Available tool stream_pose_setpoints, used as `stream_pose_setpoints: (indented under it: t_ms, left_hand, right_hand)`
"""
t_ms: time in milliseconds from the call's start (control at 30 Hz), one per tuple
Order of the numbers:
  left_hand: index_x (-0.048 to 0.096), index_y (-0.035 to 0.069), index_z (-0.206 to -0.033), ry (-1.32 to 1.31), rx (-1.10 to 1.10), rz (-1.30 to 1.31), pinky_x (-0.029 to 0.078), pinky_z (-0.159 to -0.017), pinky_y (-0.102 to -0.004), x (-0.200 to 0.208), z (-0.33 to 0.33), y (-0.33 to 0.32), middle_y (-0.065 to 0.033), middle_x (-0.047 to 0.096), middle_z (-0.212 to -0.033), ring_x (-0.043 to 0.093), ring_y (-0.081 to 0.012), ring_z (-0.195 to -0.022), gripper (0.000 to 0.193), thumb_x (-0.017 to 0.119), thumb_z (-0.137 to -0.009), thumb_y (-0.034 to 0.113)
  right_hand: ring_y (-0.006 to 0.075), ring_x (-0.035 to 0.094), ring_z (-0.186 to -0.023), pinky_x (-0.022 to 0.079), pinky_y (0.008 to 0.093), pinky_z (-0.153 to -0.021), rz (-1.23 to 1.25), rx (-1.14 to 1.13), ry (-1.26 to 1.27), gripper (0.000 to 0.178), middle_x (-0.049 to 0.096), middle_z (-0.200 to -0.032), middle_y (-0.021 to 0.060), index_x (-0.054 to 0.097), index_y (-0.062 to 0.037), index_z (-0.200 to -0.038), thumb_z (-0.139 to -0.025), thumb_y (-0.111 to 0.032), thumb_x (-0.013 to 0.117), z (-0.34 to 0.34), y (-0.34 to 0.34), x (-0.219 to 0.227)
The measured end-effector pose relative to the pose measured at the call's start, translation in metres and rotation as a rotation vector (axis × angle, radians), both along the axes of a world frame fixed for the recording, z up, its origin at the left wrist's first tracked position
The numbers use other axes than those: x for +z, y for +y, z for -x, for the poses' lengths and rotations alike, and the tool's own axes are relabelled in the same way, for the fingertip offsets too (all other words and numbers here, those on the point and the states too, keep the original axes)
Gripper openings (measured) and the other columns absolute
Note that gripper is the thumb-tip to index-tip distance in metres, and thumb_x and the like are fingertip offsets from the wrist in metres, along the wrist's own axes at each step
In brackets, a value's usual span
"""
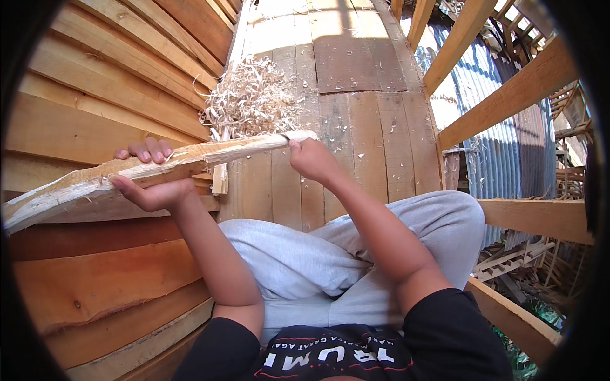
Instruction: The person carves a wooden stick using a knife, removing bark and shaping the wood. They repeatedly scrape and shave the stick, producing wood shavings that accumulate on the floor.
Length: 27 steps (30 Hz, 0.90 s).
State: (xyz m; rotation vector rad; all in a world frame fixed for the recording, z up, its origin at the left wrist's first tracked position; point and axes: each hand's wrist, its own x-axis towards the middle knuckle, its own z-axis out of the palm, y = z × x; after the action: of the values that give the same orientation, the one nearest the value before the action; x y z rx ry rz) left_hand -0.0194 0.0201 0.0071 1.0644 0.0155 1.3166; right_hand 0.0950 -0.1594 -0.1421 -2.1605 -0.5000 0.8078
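Observation:
A long, pale piece of roughly shaped wood (pixel 222 152) slants across the left half of the view, wide at the left and narrow at its right end. My left hand (pixel 152 184) grips it from below, thumb on the near side and fingertips showing over the far side. At the narrow end, my right hand (pixel 314 160) is closed in a fist against the wood. A thin dark strip (pixel 284 136) crosses the wood by that fist. What the right fingers hold is hidden.
Curly wood shavings (pixel 254 98) lie heaped beyond the wood on the plank floor (pixel 356 127). A wall of overlapping boards (pixel 114 76) runs along the left. Wooden rails (pixel 508 95) and corrugated metal sheets (pixel 502 133) are at the right. My crossed legs (pixel 406 222) are close in front.

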Motion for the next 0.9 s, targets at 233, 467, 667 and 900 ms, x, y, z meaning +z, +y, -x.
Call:
stream_pose_setpoints:
  t_ms: [233, 467, 667, 900]
  left_hand:
    - [0.047, 0.014, -0.099, -0.004, -0.084, -0.034, 0.038, -0.058, -0.0259, -0.001, -0.002, 0.007, 0.0002, 0.042, -0.072, 0.042, -0.0118, -0.062, 0.045, 0.055, -0.087, 0.057]
    - [0.047, 0.012, -0.101, -0.043, -0.133, -0.051, 0.039, -0.056, -0.0267, -0.005, -0.002, 0.016, -0.0018, 0.044, -0.073, 0.044, -0.0126, -0.06, 0.047, 0.052, -0.09, 0.057]
    - [0.047, 0.011, -0.1, -0.028, -0.111, -0.053, 0.039, -0.056, -0.0266, -0.003, -0.004, 0.013, -0.0019, 0.044, -0.073, 0.044, -0.0124, -0.059, 0.048, 0.053, -0.089, 0.057]
    - [0.046, 0.011, -0.099, -0.038, -0.13, -0.064, 0.038, -0.056, -0.0255, -0.002, -0.002, 0.012, -0.0012, 0.042, -0.073, 0.042, -0.0118, -0.06, 0.049, 0.055, -0.087, 0.058]
  right_hand:
    - [0.0466, 0.061, -0.097, 0.047, 0.0501, -0.086, -0.016, -0.056, 0.005, 0.051, 0.061, -0.096, 0.0365, 0.064, 0.0116, -0.092, -0.098, -0.032, 0.038, -0.001, 0.005, -0.016]
    - [0.0467, 0.062, -0.097, 0.047, 0.0499, -0.089, -0.025, 0.017, 0.037, 0.055, 0.062, -0.099, 0.0357, 0.063, 0.014, -0.096, -0.098, -0.035, 0.039, -0.002, 0.008, -0.001]
    - [0.0462, 0.061, -0.098, 0.047, 0.0501, -0.089, 0.044, 0.05, -0.034, 0.051, 0.063, -0.101, 0.0347, 0.063, 0.0118, -0.1, -0.099, -0.032, 0.036, -0.013, -0.002, -0.026]
    - [0.0452, 0.061, -0.098, 0.047, 0.0499, -0.089, 0.061, 0.017, 0.004, 0.049, 0.063, -0.1, 0.0342, 0.064, 0.0103, -0.098, -0.099, -0.031, 0.036, 0.004, 0.009, 0.011]
